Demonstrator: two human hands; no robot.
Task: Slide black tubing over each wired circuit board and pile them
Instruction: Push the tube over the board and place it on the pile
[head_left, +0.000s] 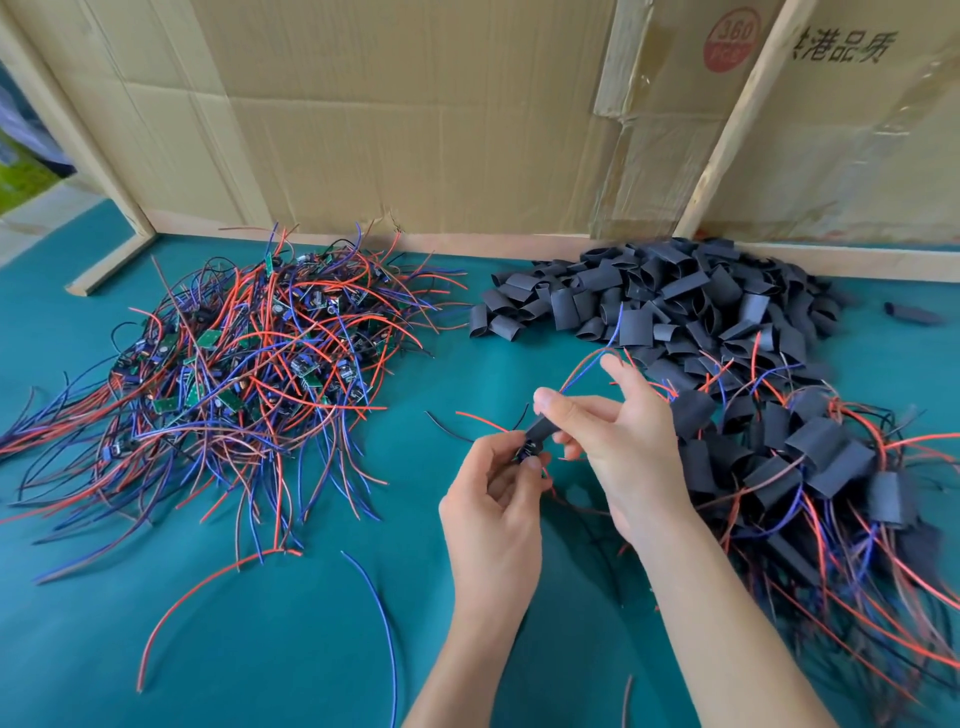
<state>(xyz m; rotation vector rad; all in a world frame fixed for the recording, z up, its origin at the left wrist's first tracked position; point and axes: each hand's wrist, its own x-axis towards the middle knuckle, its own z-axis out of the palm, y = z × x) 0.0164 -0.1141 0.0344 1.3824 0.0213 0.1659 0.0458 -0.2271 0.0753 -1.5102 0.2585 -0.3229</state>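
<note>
- A tangled heap of bare red-and-blue wired green circuit boards (249, 364) lies left on the teal bench (291, 623); loose black tubing pieces (670, 301) are heaped right.
- The left hand (498, 499) pinches a small wired board (530, 451); the right hand (613, 436) grips a black tube (540, 428) over it.

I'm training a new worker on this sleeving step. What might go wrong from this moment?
The right hand pinches the black tube while the left hand holds the circuit board at its mouth; the board may snag there. The red and blue wires loop toward the loose tube pile and could drag pieces. The sleeved pile lies close, so tangling seems possible.
</note>
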